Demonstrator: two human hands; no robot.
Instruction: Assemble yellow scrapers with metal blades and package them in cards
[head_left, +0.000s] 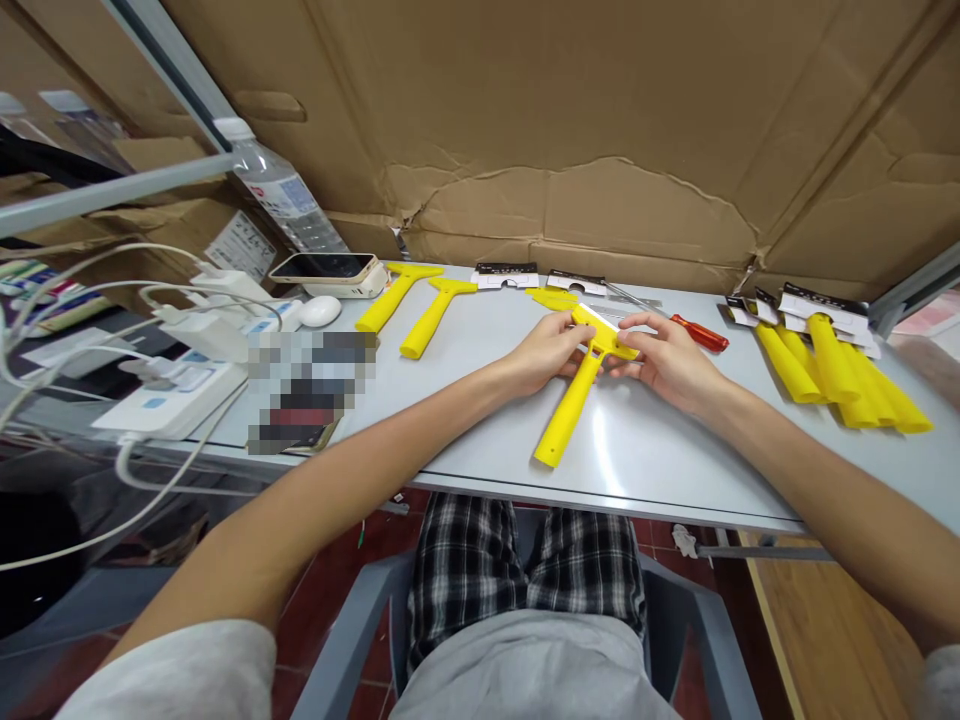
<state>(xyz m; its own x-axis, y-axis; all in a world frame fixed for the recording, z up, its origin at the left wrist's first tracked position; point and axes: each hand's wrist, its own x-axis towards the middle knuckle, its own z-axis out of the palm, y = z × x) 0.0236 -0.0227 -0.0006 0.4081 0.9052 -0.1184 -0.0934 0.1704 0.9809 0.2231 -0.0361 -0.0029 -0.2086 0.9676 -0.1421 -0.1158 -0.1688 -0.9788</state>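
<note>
A yellow scraper (pixel 566 412) is held by its wide head in both hands over the table, its handle slanting toward me. My left hand (pixel 541 352) grips the head's left end. Fingers of my right hand (pixel 664 358) close on the right end. A white strip (pixel 598 318) lies along the head's far edge. Just behind are another yellow piece (pixel 553 298) and a screwdriver with a red handle (pixel 697 333). Two more yellow scrapers (pixel 395 298) (pixel 435 320) lie to the left, and black-and-white cards (pixel 506 273) rest along the back.
Several yellow scrapers with cards (pixel 832 365) are piled at right. On the left are a power strip (pixel 176 400) with tangled white cables, a phone (pixel 326 268), a white mouse (pixel 320 311) and a plastic bottle (pixel 281 195). Cardboard (pixel 570 120) walls the back of the table (pixel 480 440).
</note>
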